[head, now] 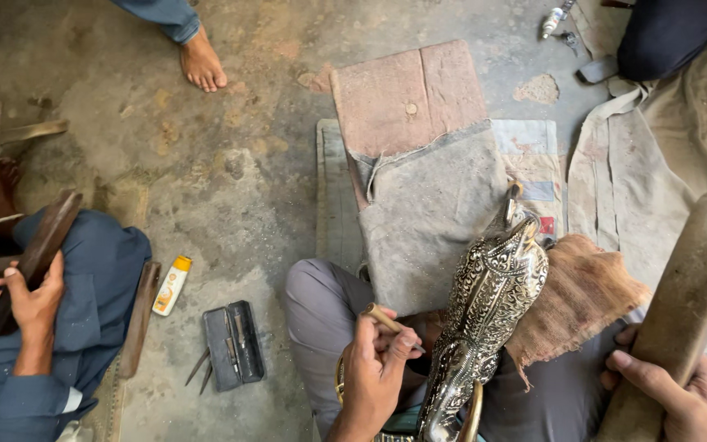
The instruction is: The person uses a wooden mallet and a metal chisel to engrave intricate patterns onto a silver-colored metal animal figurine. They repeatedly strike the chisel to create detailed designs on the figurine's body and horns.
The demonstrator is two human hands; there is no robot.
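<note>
Silvery metal, worked all over with fine raised patterning, is what lies across my lap: a long ornamental metal piece (488, 307) with a narrow spout-like end pointing away from me and a brass-coloured curve at its lower end. It leans on a scrap of coarse brown burlap (578, 299) over my right knee, above a grey cloth pad (427, 213) spread on the concrete floor (206, 164).

My left hand (374, 372) has its grip closed around a thin wooden-handled tool (390, 321), its tip just beside the lower part of the piece. My right hand (681, 393) has its grip closed on a heavy wooden mallet (685, 307), held well apart from the piece.

As I judge it, most of the visible surface already carries pattern; whether the spot under the tool is finished I cannot tell.

On the floor to my left sit an open dark tool case (235, 344), loose pointed tools and a small yellow bottle (172, 285). Another person in blue holds a wooden block (34, 258).
</note>
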